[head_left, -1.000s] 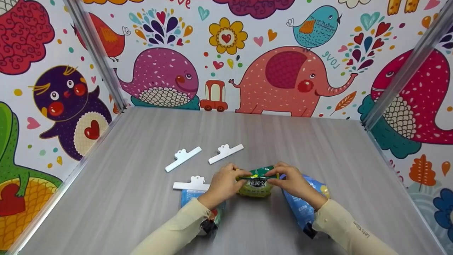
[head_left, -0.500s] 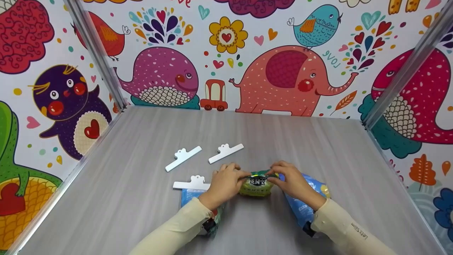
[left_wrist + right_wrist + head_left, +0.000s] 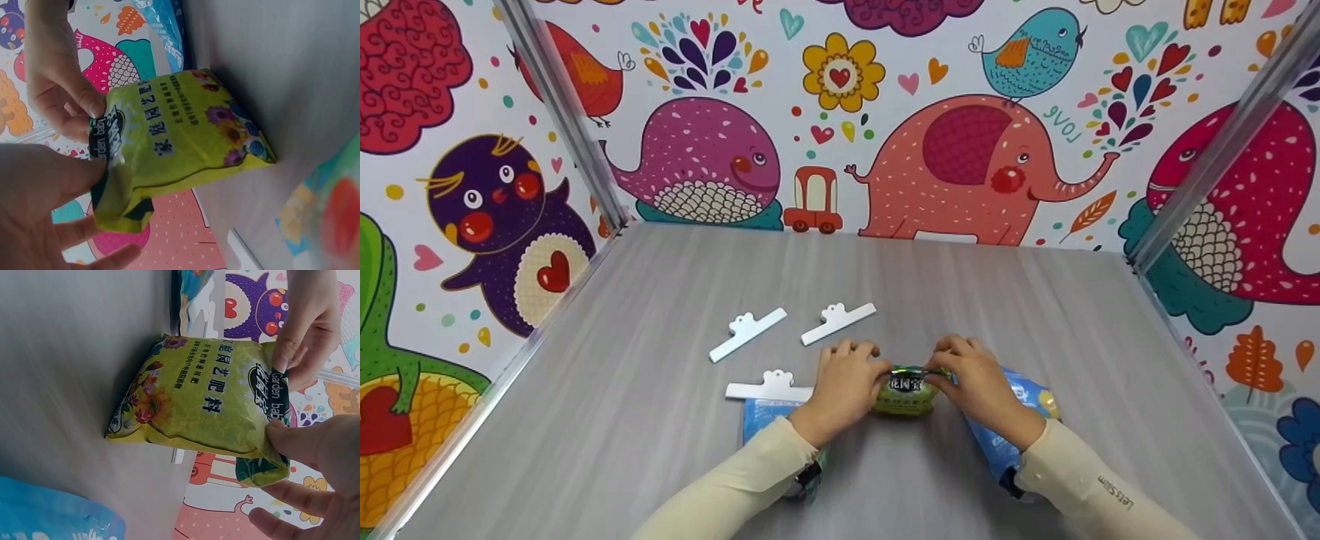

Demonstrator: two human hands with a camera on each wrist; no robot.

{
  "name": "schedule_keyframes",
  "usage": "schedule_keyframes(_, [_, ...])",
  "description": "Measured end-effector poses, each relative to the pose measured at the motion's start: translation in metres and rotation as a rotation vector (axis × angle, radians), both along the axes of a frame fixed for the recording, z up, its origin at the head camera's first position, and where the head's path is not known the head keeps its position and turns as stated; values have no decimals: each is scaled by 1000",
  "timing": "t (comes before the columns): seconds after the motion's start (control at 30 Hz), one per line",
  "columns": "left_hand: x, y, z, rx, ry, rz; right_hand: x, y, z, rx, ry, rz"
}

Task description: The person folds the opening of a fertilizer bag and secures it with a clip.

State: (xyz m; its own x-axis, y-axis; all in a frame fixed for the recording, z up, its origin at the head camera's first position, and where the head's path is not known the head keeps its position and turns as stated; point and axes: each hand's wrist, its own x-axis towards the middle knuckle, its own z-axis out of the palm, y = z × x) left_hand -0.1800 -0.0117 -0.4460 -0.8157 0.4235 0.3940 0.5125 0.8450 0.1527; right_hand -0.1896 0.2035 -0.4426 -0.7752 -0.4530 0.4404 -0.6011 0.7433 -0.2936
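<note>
A yellow-green bag of garden fertilizer stands upright on the table between both hands, its dark green top edge folded over. My left hand pinches the left end of that fold between thumb and fingers. At the other end my right hand pinches it the same way. In the left wrist view the fertilizer bag shows printed flowers near its base, and the thumb lies across the fold. The right wrist view shows the bag with some fingers of the near hand stretched out behind it.
Two white bag clips lie behind the hands on the grey table. Another white clip is at the top of a blue bag, partly hidden by the left arm. A second blue bag lies under the right forearm.
The green top of the bag has been folded down, so less of it shows. Both hands have turned slightly with the fold and still hold its two ends. The clips have not moved.
</note>
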Motion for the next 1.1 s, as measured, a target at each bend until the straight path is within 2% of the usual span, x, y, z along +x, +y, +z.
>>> schedule_keyframes(0.37, [-6,5,2,-87,116,-44,1,-4,-3,73,145,-7])
schedule_keyframes(0.5, [-7,7,1,-133,200,-44,0,-7,-5,113,233,2])
schedule_keyframes(0.6, [-8,7,0,-166,229,-38,-1,-8,-6,148,312,3])
schedule_keyframes(0.73, [-7,8,0,-185,215,-45,-2,-10,-9,184,391,9])
schedule_keyframes(0.97, [-9,9,1,-230,245,-67,-4,-13,-12,231,457,29])
schedule_keyframes(1.1, [-8,10,3,-263,214,-74,-4,-15,-13,267,491,30])
